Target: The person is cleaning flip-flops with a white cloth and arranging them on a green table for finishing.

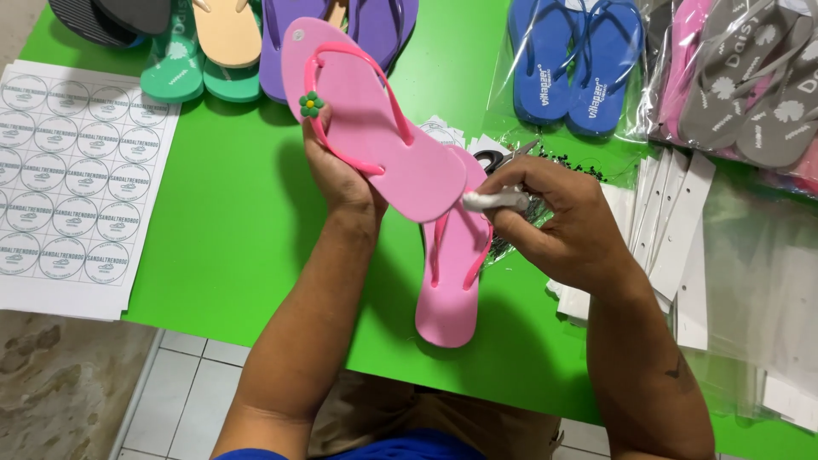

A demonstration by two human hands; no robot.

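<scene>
Lying sandal: a second pink flip-flop (449,281) flat on the green table (230,221), nearest the person, partly under the held one.
Left hand: the left hand (341,175) grips the raised pink flip-flop (375,128) from beneath, fingers curled round its edge by a green flower charm (311,104).
Right hand: the right hand (554,217) pinches a small white tool (496,200) at the held sandal's heel.
Sticker sheet: round labels (72,179) at left.
Bags: clear plastic bags hold blue flip-flops (575,60) and grey flip-flops (758,77), far right.
Loose pairs: green, purple at the far edge.
</scene>
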